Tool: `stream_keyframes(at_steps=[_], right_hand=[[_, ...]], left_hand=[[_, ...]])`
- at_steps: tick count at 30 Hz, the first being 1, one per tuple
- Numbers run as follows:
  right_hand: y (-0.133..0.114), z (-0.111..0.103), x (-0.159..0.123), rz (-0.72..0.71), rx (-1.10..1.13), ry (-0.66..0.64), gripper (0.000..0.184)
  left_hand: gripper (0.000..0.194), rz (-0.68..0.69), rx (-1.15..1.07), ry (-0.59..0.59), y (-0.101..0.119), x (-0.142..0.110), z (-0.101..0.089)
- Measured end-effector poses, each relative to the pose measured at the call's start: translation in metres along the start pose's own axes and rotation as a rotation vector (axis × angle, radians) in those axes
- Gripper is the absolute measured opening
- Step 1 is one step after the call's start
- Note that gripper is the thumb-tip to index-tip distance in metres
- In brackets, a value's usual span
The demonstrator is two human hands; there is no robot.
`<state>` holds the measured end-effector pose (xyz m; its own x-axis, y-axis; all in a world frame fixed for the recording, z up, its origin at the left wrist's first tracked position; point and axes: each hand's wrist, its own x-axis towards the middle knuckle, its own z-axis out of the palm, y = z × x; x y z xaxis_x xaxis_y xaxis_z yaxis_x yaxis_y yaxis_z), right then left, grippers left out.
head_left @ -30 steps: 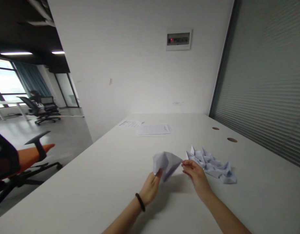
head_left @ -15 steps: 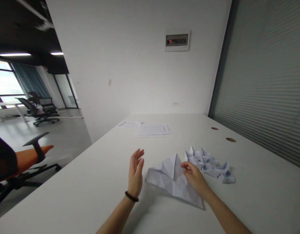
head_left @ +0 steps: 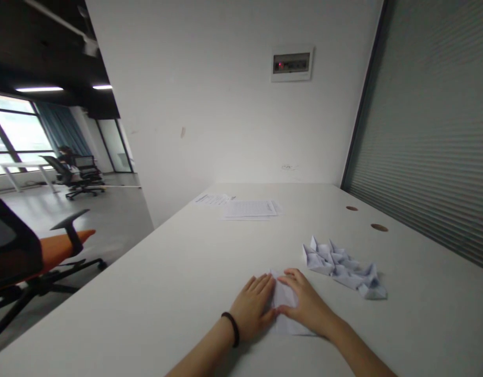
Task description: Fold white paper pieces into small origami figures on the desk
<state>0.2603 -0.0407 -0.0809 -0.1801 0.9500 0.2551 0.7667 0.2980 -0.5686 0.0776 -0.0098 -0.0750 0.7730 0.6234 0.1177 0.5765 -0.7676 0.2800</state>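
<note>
A creased white sheet of paper [head_left: 285,296] lies folded over on the table, partly hidden under both hands. My left hand [head_left: 254,306], with a dark band at the wrist, rests flat on its left part with the fingers stretched out. From the right, my right hand [head_left: 306,303] grips the paper, its thumb and fingers curved in a C around the visible middle. Thumbs of both hands come close together at the paper's near part. Just beyond my right hand sits a cluster of folded paper pieces [head_left: 341,267] with pointed tips.
Printed sheets [head_left: 251,208] lie farther back on the white table [head_left: 178,293]. Two round holes pierce the tabletop at right, one of them a cable hole [head_left: 379,228]. A blind-covered partition [head_left: 422,131] borders the right side. An orange-seated chair [head_left: 64,246] stands on the left.
The raised, spread-out sheet has come down and is folded over flatter. My left hand has moved right and down onto it; my right hand has stayed on it. The view has shifted slightly.
</note>
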Motion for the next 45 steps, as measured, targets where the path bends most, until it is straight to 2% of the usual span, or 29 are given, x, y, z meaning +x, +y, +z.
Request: stream_keyframes(at_steps=[2, 4, 7, 9, 12, 14, 16, 19, 24, 26, 29, 31, 32, 34, 36, 37, 39, 41, 43, 45], right_hand=[[-0.004, -0.005, 0.000, -0.015, -0.041, 0.014, 0.053], [-0.006, -0.012, 0.000, -0.037, -0.068, 0.039, 0.042], [0.001, -0.019, 0.003, -0.031, -0.092, 0.137, 0.027], [0.011, -0.020, 0.005, -0.012, -0.127, 0.232, 0.031], [0.025, -0.017, 0.008, 0.008, -0.262, 0.394, 0.046], [0.026, -0.010, 0.009, -0.031, -0.368, 0.419, 0.046], [0.020, -0.002, 0.009, -0.124, -0.412, 0.304, 0.039], [0.008, 0.010, 0.007, -0.185, -0.319, 0.051, 0.034], [0.005, 0.013, 0.002, -0.140, -0.238, -0.118, 0.049], [0.006, 0.011, 0.002, -0.110, -0.236, -0.154, 0.051], [0.004, 0.007, 0.003, -0.073, -0.239, -0.199, 0.051], [0.001, 0.007, 0.003, -0.049, -0.237, -0.218, 0.052], [0.000, 0.007, 0.003, -0.038, -0.234, -0.224, 0.052], [-0.001, 0.007, 0.003, -0.025, -0.229, -0.234, 0.053], [-0.001, 0.007, 0.003, -0.022, -0.229, -0.246, 0.053], [-0.001, 0.007, 0.003, -0.019, -0.232, -0.249, 0.053], [-0.001, 0.007, 0.003, -0.016, -0.235, -0.242, 0.054], [-0.002, 0.005, 0.003, -0.020, -0.230, -0.238, 0.052], [-0.002, 0.003, 0.003, -0.032, -0.221, -0.239, 0.051], [-0.002, 0.001, 0.002, -0.042, -0.212, -0.242, 0.051]], left_hand=[[0.060, -0.002, -0.004, -0.010, -0.001, -0.001, -0.001], [0.064, -0.012, -0.017, -0.020, -0.001, -0.001, -0.002], [0.071, -0.029, -0.043, -0.006, 0.000, -0.001, -0.001], [0.071, -0.029, -0.060, 0.021, 0.000, -0.001, -0.001], [0.068, -0.019, -0.081, 0.057, -0.001, 0.001, 0.000], [0.065, -0.015, -0.089, 0.070, -0.002, 0.002, 0.000], [0.062, -0.011, -0.093, 0.090, -0.003, 0.003, 0.000], [0.052, 0.008, -0.109, 0.131, -0.003, 0.003, -0.002], [0.042, 0.013, -0.194, 0.250, 0.001, 0.004, -0.008], [0.045, -0.018, -0.169, 0.357, -0.001, 0.005, -0.009], [0.046, -0.042, 0.003, 0.601, -0.006, 0.004, -0.011], [0.041, 0.031, 0.133, 0.734, -0.010, 0.004, -0.013], [0.037, 0.104, 0.175, 0.754, -0.010, 0.003, -0.014], [0.029, 0.297, 0.191, 0.677, -0.007, 0.003, -0.015], [0.023, 0.438, 0.144, 0.502, -0.002, 0.005, -0.015], [0.022, 0.467, 0.112, 0.414, 0.001, 0.006, -0.015], [0.024, 0.443, 0.064, 0.299, 0.004, 0.007, -0.017], [0.029, 0.361, 0.049, 0.247, 0.002, 0.006, -0.019], [0.034, 0.240, 0.060, 0.194, -0.004, 0.002, -0.022], [0.047, 0.108, 0.074, 0.091, -0.012, -0.002, -0.023]])
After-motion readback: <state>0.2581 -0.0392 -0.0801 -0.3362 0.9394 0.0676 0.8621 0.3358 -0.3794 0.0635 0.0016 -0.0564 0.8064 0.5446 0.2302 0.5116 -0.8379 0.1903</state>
